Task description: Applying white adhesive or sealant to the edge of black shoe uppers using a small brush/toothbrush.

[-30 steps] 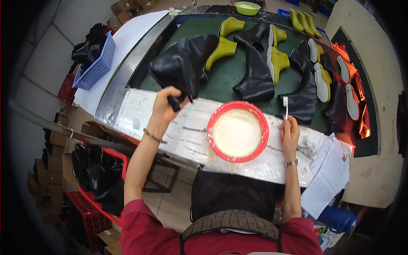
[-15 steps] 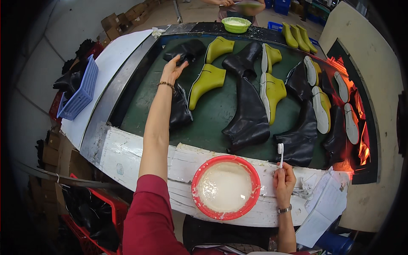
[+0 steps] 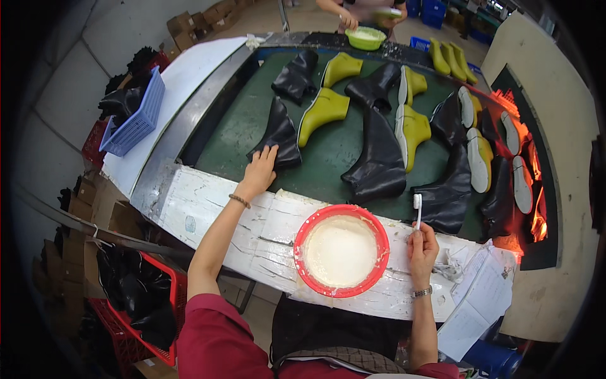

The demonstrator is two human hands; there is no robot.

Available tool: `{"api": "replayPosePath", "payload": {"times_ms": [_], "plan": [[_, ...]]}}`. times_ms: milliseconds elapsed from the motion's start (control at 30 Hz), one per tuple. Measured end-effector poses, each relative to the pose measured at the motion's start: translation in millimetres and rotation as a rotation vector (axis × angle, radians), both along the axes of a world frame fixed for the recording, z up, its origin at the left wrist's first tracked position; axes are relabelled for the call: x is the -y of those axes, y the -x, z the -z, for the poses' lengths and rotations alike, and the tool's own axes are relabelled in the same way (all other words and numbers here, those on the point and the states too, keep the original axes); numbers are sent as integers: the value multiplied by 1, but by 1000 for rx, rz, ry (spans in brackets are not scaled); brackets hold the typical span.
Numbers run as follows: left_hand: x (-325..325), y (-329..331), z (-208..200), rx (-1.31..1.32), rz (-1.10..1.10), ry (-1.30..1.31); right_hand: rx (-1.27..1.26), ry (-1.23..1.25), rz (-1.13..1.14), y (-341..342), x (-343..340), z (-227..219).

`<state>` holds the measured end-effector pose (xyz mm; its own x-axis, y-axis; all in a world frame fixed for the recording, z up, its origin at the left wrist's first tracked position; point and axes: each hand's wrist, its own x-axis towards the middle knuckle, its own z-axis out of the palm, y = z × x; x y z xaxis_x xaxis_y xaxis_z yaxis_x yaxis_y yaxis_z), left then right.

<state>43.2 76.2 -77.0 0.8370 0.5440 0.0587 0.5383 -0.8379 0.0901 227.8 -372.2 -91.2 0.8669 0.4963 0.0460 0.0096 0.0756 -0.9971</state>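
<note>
My left hand lies on the near end of a black boot upper at the belt's left side, its fingers spread over the leather. Pinched upright in my right hand is a white toothbrush, bristles up. Between my hands stands a red bowl of creamy white liquid. Beyond my left hand lies another black boot upper. Yellow-green shoe lasts with pale soles lie in rows among further black boot uppers on the green belt.
A glowing orange heater opening is at the right end. Papers lie at the near right. Blue and red baskets of black uppers stand left. Across the belt, another person's hand is at a green bowl.
My left hand has let go of the far-left boot upper, which now lies turned differently, and has come back to the nearer one. My right hand still holds the toothbrush. The view has shifted slightly.
</note>
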Motion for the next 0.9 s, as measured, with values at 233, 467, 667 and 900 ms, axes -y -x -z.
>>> {"api": "replayPosePath", "payload": {"times_ms": [233,467,667,900], "plan": [[-17,55,-38,-72,117,11,11,-45,-7,-2,0,6],[97,229,-103,546,-223,-351,30,-36,-15,-4,0,13],[181,462,-84,75,-1161,-311,104,-9,48,-6,-5,21],[197,530,-60,-185,-1347,-224,60,-21,30,-3,-3,20]]}}
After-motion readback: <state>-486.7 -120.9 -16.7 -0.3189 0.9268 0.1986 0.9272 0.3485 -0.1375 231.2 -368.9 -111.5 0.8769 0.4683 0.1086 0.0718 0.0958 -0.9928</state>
